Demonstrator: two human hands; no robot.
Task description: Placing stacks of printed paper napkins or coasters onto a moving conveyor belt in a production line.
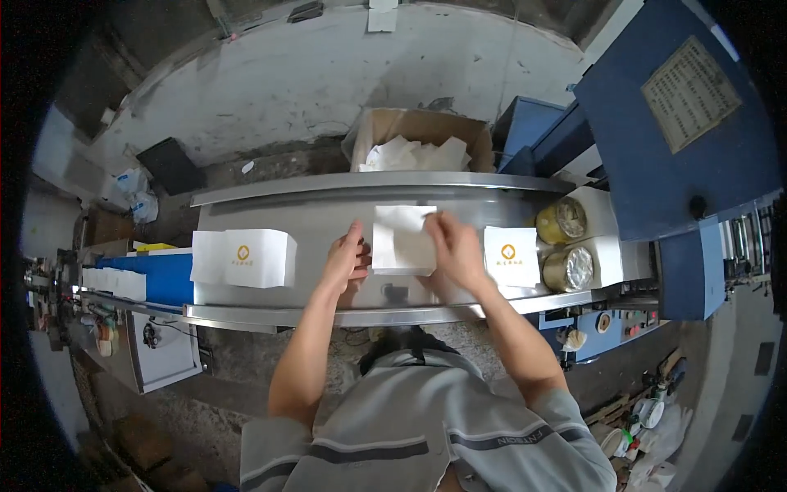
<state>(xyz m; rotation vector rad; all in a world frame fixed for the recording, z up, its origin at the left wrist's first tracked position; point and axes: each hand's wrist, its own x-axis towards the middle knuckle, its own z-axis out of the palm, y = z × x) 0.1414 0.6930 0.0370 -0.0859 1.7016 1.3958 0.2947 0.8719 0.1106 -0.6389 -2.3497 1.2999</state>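
Note:
In the middle of a metal trough stands a stack of white paper pieces (402,242); whether they are sheets or flat bags I cannot tell. My right hand (457,250) pinches the stack's upper right corner, thumb and fingers closed on the paper. Beside the left edge, my left hand (346,261) holds its thumb and fingers apart, with nothing visible in it. A longer white stack with an orange round print (243,258) lies to the left. Another printed white stack (511,256) is to the right of my right hand.
Two yellowish tape rolls (561,220) sit at the trough's right end. The trough's raised metal rims (377,315) run near and far. Behind it is a cardboard box (430,127) with white paper. A blue belt (147,277) adjoins the left; a blue machine (680,148) stands right.

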